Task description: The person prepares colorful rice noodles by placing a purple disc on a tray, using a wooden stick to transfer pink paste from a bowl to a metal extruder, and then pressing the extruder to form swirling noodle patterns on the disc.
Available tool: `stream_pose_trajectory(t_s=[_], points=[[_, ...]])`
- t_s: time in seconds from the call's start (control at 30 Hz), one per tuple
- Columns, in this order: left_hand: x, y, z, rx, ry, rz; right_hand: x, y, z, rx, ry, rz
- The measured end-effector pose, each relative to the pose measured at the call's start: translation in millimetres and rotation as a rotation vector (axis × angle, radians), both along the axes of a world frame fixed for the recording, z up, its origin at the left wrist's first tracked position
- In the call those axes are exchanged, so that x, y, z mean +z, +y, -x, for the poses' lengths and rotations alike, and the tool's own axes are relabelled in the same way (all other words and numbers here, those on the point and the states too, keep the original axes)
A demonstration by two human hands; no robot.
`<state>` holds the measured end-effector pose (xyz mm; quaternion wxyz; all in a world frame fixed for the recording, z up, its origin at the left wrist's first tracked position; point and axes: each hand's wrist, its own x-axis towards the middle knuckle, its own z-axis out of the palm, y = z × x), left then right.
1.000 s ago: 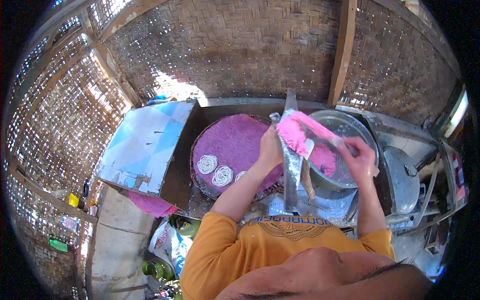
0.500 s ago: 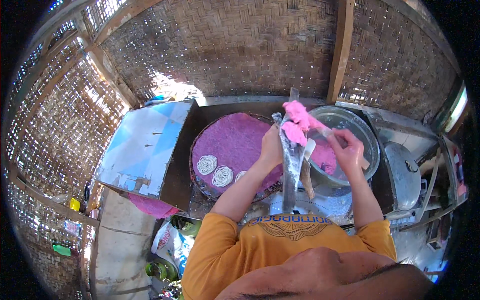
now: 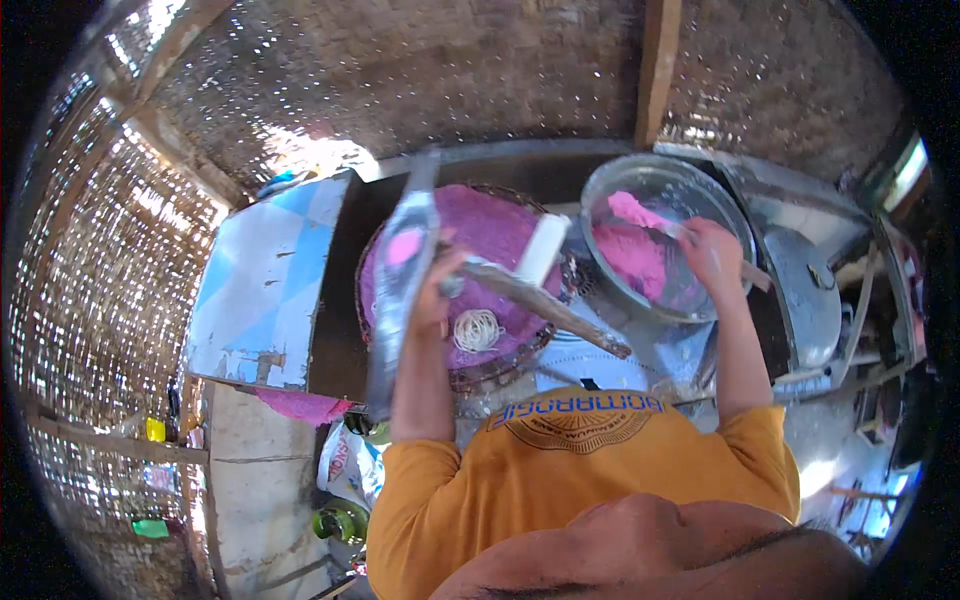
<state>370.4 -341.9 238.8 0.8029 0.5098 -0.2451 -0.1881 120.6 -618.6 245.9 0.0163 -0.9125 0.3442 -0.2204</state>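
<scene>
My left hand (image 3: 437, 290) is closed around a wooden hand press, smeared by motion, above the round tray. Its long grey board (image 3: 388, 325) stands lengthwise with pink dough (image 3: 405, 246) in the middle. A rough wooden handle (image 3: 550, 302) and a white block (image 3: 543, 250) stick out to the right. Over the metal basin (image 3: 597, 185), my right hand (image 3: 713, 255) grips a spatula (image 3: 757, 276) with a pink lump (image 3: 637, 211) on its end. More pink dough (image 3: 630, 260) lies in the basin. A coil of pale strands (image 3: 478, 331) rests on the tray's purple-pink cloth (image 3: 490, 215).
A box with a worn blue-and-white top (image 3: 265, 275) stands left of the tray. Right of the basin is a large lidded metal pot (image 3: 800, 290). A woven wall (image 3: 480, 80) closes off the back. Green bottles (image 3: 340, 522) and a white sack (image 3: 345, 460) are low on the left.
The press has moved left and tilted, away from the spatula, and its handle swung out rightward. The spatula's dough, earlier at the press, is now over the basin. The view has shifted.
</scene>
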Motion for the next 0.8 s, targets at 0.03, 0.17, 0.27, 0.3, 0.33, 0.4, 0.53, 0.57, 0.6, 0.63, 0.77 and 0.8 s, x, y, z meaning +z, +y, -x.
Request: stream_pose_trajectory(t_s=[0.03, 0.17, 0.27, 0.3, 0.33, 0.4, 0.53, 0.57, 0.6, 0.63, 0.77, 0.8], points=[[0, 12, -1, 0.004, 0.004, 0.202, -11, -4, -3, 0.004, 0.115, 0.096], [11, 72, -12, -0.195, 0.124, 0.551, -16, 45, -35, 0.426, -0.175, 0.041], [25, 105, -11, -0.125, 0.066, 0.702, -28, 75, -53, 0.683, -0.145, -0.173], [26, 114, -9, -0.1, 0.101, 0.772, -34, 81, -59, 0.772, -0.066, -0.116], [30, 121, -5, -0.072, 0.129, 0.814, -40, 86, -64, 0.862, 0.013, -0.049], [35, 132, 0, -0.051, 0.123, 0.893, -54, 85, -73, 0.854, 0.097, 0.03], [31, 151, 4, -0.034, 0.107, 0.905, -65, 84, -80, 0.886, 0.145, 0.176], [29, 155, 3, -0.02, 0.095, 0.887, -64, 84, -80, 0.906, 0.158, 0.209], [26, 158, 2, -0.008, 0.084, 0.868, -63, 87, -78, 0.933, 0.153, 0.251], [25, 160, 2, 0.004, 0.074, 0.848, -63, 92, -75, 0.976, 0.113, 0.247], [23, 158, 0, -0.025, 0.114, 0.881, -67, 123, -45, 1.143, 0.138, 0.131], [23, 154, -1, -0.061, 0.135, 0.905, -68, 128, -42, 1.184, 0.192, 0.076]])
